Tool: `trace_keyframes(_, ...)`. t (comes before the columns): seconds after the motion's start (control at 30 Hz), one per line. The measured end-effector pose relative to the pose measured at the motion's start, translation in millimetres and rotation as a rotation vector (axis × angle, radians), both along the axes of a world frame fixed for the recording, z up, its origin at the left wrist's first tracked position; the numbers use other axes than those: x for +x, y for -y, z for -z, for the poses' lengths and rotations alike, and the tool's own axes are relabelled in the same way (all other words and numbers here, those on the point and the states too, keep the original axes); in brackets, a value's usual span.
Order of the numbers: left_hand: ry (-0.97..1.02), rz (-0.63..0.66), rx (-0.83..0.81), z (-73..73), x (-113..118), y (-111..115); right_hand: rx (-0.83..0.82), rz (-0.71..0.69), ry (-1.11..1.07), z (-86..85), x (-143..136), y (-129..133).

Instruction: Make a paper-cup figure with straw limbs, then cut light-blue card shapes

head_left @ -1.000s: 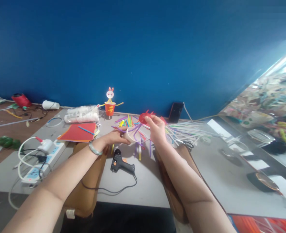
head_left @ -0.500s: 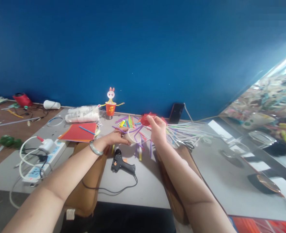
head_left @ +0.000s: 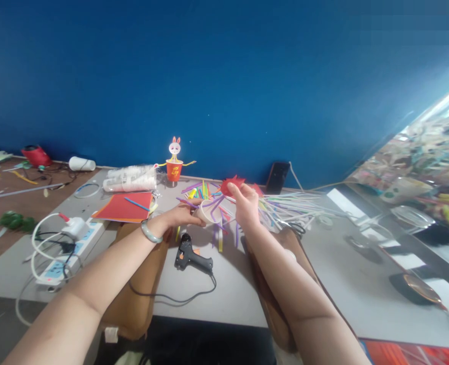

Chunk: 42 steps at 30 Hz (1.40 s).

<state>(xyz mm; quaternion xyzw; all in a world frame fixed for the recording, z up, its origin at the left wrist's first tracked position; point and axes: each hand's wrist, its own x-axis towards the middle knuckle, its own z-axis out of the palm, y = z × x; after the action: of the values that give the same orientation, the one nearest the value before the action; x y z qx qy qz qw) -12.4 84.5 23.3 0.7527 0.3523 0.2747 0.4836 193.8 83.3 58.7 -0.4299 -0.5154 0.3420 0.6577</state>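
Note:
My left hand (head_left: 186, 214) is closed round a white paper cup (head_left: 208, 212) lying tilted with its opening toward the right. Purple pipe cleaners (head_left: 215, 205) stick out of the cup. My right hand (head_left: 246, 203) pinches a red spiky-edged paper piece (head_left: 230, 185) between thumb and fingers, just above and right of the cup. Below the cup a black glue gun (head_left: 192, 257) lies on the table. Behind my left hand stands a red cup figure (head_left: 174, 171) with a white rabbit head and yellow arms.
Coloured pipe cleaners (head_left: 300, 205) spread to the right, near an upright phone (head_left: 277, 177). On the left are red paper sheets (head_left: 121, 207), stacked cups in plastic (head_left: 131, 180) and a power strip (head_left: 80, 247). The glue gun's cable curves near the front edge.
My right hand and the red paper piece have shifted very slightly; more of the paper's spiky edge shows. My left hand keeps its hold on the cup.

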Motion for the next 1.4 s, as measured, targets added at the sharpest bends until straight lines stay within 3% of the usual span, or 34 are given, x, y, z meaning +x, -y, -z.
trace_keyframes(0.2,-0.011,-0.007,-0.013,0.8,0,0,0.004,-0.023,-0.020,5.1,0,-4)
trace_keyframes(0.47,0.036,-0.018,-0.044,5.4,-1,-4,0.018,0.032,0.028,-0.5,1,0)
trace_keyframes(0.83,0.348,-0.089,-0.169,4.4,3,-8,-0.036,0.013,-0.072,1.8,-1,-5)
trace_keyframes(1.4,0.346,-0.086,-0.187,1.9,1,-6,-0.071,0.030,-0.100,5.2,-1,-9)
